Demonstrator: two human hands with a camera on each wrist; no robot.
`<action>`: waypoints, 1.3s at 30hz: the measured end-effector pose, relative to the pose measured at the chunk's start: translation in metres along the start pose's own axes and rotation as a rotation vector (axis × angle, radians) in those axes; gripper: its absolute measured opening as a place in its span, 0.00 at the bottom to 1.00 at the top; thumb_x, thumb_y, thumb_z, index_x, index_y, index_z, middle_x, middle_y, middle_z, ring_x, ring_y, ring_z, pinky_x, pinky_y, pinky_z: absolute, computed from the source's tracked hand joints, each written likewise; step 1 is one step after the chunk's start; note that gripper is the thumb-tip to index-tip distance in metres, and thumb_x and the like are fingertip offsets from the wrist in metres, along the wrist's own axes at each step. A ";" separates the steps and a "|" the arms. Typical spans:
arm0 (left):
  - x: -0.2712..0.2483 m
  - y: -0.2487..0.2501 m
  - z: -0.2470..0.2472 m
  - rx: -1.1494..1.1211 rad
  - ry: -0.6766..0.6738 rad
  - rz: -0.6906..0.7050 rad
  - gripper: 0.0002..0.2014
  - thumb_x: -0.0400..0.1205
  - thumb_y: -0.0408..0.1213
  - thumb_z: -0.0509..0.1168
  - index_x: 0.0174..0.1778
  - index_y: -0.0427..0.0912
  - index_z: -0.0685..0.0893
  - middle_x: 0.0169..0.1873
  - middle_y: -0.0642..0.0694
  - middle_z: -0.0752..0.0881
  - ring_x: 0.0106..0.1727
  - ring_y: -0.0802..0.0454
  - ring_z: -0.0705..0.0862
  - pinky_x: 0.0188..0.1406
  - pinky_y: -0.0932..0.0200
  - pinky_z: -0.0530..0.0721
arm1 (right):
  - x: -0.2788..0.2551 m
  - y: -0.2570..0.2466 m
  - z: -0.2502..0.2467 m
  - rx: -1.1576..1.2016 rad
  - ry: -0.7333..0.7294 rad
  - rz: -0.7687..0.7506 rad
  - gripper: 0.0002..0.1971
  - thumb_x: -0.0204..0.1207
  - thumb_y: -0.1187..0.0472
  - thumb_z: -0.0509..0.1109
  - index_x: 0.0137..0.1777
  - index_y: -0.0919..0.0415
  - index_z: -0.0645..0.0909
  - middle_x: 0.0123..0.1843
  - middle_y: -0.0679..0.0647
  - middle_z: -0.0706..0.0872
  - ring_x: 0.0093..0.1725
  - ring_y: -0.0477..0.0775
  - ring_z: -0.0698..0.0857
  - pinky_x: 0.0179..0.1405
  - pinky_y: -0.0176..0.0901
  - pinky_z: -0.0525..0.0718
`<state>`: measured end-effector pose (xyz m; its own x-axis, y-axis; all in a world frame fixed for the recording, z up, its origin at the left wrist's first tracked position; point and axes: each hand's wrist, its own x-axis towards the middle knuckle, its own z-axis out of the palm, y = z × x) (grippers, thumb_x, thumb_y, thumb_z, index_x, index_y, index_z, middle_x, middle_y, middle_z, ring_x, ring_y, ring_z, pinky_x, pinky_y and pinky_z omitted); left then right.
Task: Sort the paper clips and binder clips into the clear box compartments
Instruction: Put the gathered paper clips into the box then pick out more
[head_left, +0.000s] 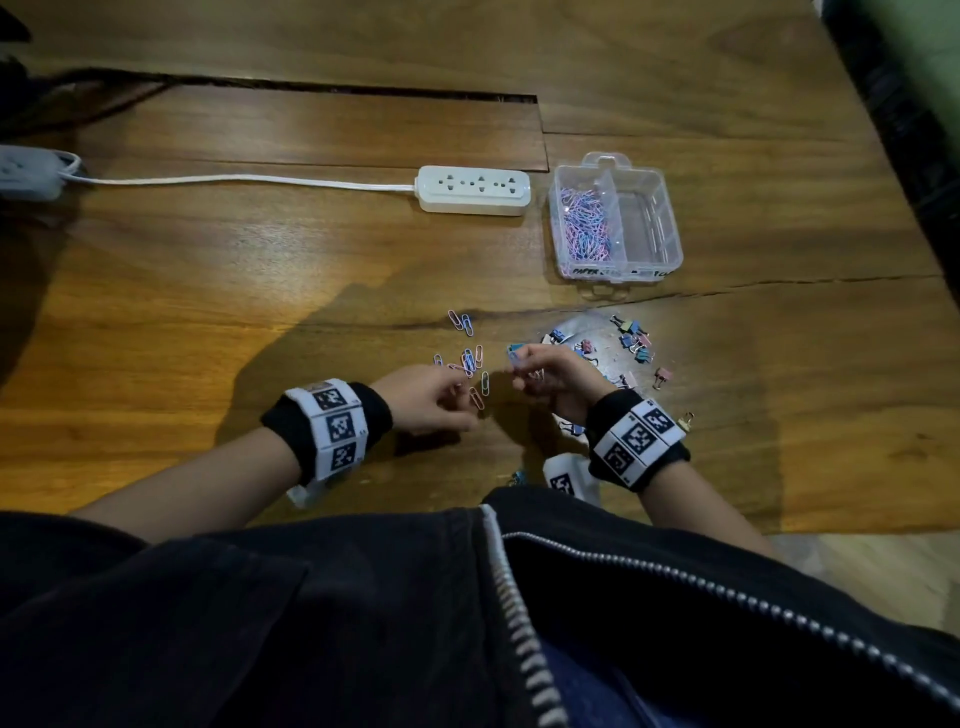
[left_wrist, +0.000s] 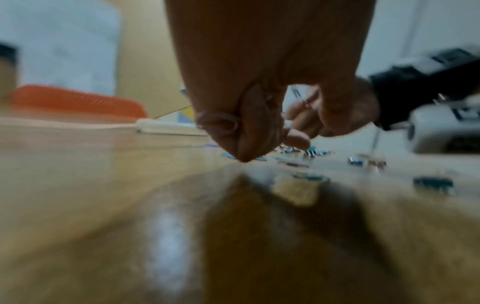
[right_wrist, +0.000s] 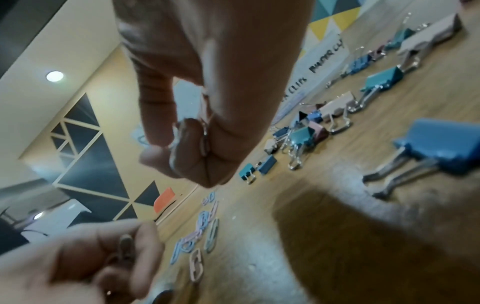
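Half done at best: paper clips (head_left: 586, 223) heaped in clear box's (head_left: 670, 244) left compartment, right one bare. Loose paper clips (head_left: 470, 358) and binder clips (head_left: 635, 338) scattered across desk (head_left: 208, 291), near both hands. Left hand (head_left: 434, 397) pinching a clip; right hand (head_left: 550, 374) pinching several (pink clip at fingertips plain only from right wrist; box labels likewise).

Paper clips (head_left: 586, 222) boxed, binder clips (head_left: 635, 340) loose (tabletop)
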<state>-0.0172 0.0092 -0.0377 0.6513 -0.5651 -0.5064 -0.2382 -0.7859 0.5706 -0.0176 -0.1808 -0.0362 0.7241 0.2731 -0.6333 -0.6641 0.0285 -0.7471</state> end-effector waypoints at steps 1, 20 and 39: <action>0.001 -0.003 0.003 0.174 0.006 0.022 0.11 0.77 0.49 0.66 0.46 0.46 0.78 0.41 0.53 0.79 0.45 0.52 0.79 0.36 0.61 0.70 | -0.001 0.000 0.000 0.063 -0.006 0.010 0.16 0.77 0.70 0.54 0.29 0.59 0.74 0.20 0.47 0.79 0.18 0.42 0.73 0.16 0.30 0.63; 0.025 -0.008 -0.025 -0.723 0.155 -0.187 0.06 0.79 0.35 0.65 0.37 0.46 0.78 0.29 0.52 0.75 0.25 0.59 0.73 0.23 0.66 0.70 | 0.000 -0.001 0.005 0.396 -0.074 -0.008 0.09 0.62 0.63 0.56 0.32 0.62 0.77 0.23 0.52 0.75 0.20 0.47 0.70 0.17 0.30 0.65; 0.031 -0.011 -0.014 0.303 0.197 -0.073 0.15 0.86 0.43 0.48 0.54 0.36 0.74 0.52 0.36 0.77 0.50 0.39 0.79 0.48 0.50 0.75 | 0.019 0.018 0.043 -1.176 0.270 -0.103 0.11 0.77 0.62 0.66 0.56 0.66 0.76 0.59 0.63 0.79 0.61 0.61 0.78 0.60 0.52 0.76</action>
<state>0.0157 0.0032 -0.0508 0.7933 -0.4693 -0.3879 -0.3695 -0.8774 0.3059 -0.0235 -0.1338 -0.0527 0.8724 0.1074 -0.4769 -0.1280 -0.8913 -0.4349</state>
